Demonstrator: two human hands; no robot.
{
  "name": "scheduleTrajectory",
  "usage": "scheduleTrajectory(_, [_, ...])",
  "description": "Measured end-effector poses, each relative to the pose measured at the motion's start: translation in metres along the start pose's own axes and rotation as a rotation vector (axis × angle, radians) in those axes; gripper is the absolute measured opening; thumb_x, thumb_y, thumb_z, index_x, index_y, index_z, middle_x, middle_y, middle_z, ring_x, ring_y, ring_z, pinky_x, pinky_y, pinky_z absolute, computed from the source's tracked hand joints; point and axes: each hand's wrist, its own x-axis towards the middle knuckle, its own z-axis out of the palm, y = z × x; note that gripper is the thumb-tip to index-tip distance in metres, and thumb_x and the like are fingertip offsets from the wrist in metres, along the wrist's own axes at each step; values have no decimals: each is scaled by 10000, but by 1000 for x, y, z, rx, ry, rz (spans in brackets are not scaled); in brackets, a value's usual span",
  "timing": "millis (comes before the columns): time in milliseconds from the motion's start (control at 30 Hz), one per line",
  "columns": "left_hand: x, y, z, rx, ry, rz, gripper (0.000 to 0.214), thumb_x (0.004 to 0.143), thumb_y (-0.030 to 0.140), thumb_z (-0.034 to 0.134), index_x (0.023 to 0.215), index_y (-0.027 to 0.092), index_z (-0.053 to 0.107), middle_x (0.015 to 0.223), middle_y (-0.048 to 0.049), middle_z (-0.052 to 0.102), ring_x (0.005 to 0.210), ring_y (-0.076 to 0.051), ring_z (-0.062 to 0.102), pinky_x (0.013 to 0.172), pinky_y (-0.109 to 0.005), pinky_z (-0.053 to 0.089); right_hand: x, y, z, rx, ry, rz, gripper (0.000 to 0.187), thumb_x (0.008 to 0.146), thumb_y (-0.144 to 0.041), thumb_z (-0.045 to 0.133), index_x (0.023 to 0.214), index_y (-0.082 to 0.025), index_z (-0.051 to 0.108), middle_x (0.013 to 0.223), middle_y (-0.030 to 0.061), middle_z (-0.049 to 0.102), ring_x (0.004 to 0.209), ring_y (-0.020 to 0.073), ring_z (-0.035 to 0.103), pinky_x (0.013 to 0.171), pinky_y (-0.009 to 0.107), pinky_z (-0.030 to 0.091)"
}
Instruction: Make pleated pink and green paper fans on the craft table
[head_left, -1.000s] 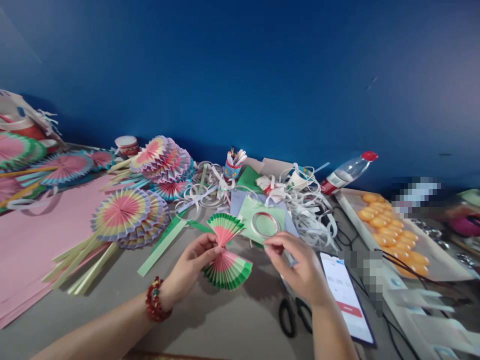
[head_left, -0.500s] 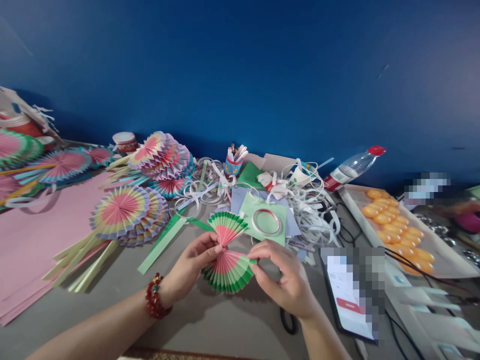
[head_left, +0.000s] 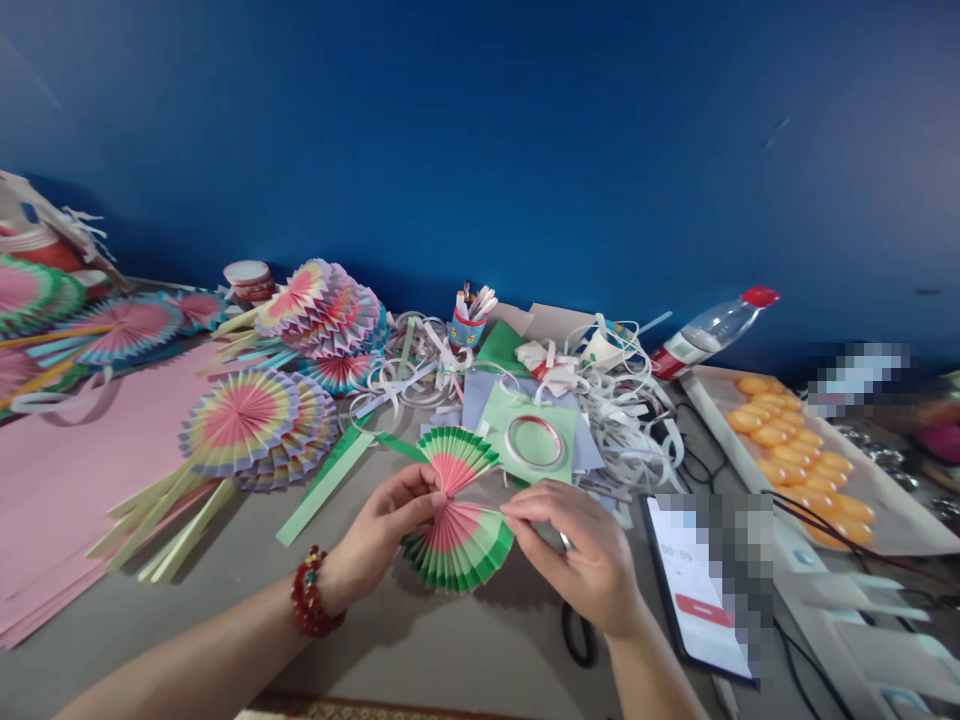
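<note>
A pleated paper fan [head_left: 455,520], green at the rim and pink at the centre, is folded into an upper and a lower half above the grey table. My left hand [head_left: 384,530], with a red bead bracelet on the wrist, pinches the fan at its centre. My right hand [head_left: 581,555] pinches the right edge of the lower half between thumb and fingers. A roll of tape [head_left: 535,441] lies on a light green sheet just behind the fan.
Finished round fans on sticks [head_left: 247,425] lie to the left on pink paper [head_left: 67,470]. White paper strips [head_left: 622,400], a pen cup [head_left: 466,325] and a bottle [head_left: 712,330] stand behind. A phone [head_left: 701,590], scissors [head_left: 581,635] and a tray of orange pieces [head_left: 795,450] are on the right.
My right hand moved from near the tape roll down to the fan's lower right edge and pinched it. The left hand kept its hold on the centre.
</note>
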Motion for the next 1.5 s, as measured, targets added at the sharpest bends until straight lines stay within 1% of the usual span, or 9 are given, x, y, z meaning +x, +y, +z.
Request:
scheduleTrajectory(200, [0, -1, 1, 9, -11, -7, 221, 799, 300, 750, 888, 185, 584, 809, 11, 560, 679, -83, 498, 610, -166, 411, 0, -3, -3, -25, 12, 7, 224, 845, -18, 623, 956, -212, 640, 854, 22, 708, 787, 149, 660, 725, 276, 509])
scheduleTrajectory(367, [0, -2, 0, 7, -56, -1, 211, 800, 286, 747, 871, 175, 582, 790, 8, 558, 667, -85, 494, 596, -168, 400, 1, -3, -5, -27, 6, 4, 206, 856, -27, 618, 949, -210, 639, 838, 19, 706, 772, 144, 656, 719, 277, 509])
scheduleTrajectory(733, [1, -2, -1, 38, -76, -8, 209, 800, 303, 738, 868, 178, 586, 806, -2, 578, 691, -103, 511, 622, -191, 395, 1, -2, -6, -104, 33, -15, 196, 860, -44, 628, 955, -215, 646, 836, 17, 719, 787, 154, 679, 741, 277, 515])
scheduleTrajectory(967, [1, 0, 1, 54, -84, -14, 210, 794, 316, 740, 852, 174, 597, 795, -7, 583, 685, -111, 512, 616, -200, 385, 0, -2, -6, -127, 53, 8, 155, 861, -68, 634, 899, -219, 636, 789, 16, 703, 745, 164, 673, 699, 287, 520])
scheduleTrajectory(1167, [1, 1, 2, 53, -86, -23, 222, 771, 329, 756, 843, 175, 612, 792, -9, 598, 680, -116, 524, 611, -205, 387, -1, 0, -6, -110, 34, 9, 155, 863, -64, 628, 881, -218, 621, 768, 21, 675, 707, 166, 633, 671, 305, 507])
scheduleTrajectory(1500, [1, 1, 2, 41, -107, -18, 230, 769, 318, 757, 844, 169, 598, 790, -11, 590, 685, -116, 521, 626, -211, 395, -1, 1, -9, -148, 11, -34, 170, 857, -48, 618, 904, -211, 603, 809, 36, 640, 781, 183, 622, 735, 334, 506])
